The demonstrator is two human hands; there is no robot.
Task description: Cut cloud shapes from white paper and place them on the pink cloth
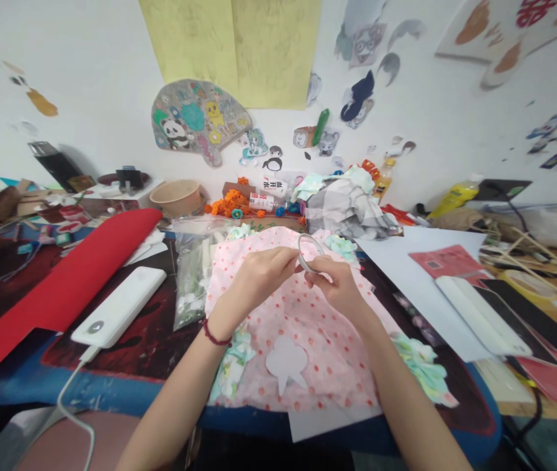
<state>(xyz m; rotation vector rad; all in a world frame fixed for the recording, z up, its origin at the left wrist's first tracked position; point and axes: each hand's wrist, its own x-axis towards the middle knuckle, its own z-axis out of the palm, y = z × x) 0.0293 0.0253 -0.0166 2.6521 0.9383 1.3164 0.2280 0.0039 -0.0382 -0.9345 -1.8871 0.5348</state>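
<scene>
Both of my hands meet over a pink cloth with red dots (303, 314) spread on the table. A thin whitish roll of tape (301, 246) stands on edge between them. My right hand (336, 282) grips its lower right side between thumb and fingers. My left hand (265, 271), palm down with fingers pinched together, is at the roll's left rim; its fingertips are partly hidden, so a loose tape end cannot be made out. Nearer to me, a white paper cutout (286, 362) with a rounded top and pointed lower tips lies on the cloth.
Pale green ruffled pieces (420, 366) lie around the cloth. Left are a clear plastic bag (191, 281), a white power bank (120, 306) with a cable and a long red sheet (87, 275). White paper (381, 252) and a red card (448, 261) lie right. Crumpled grey paper (350, 209) sits behind.
</scene>
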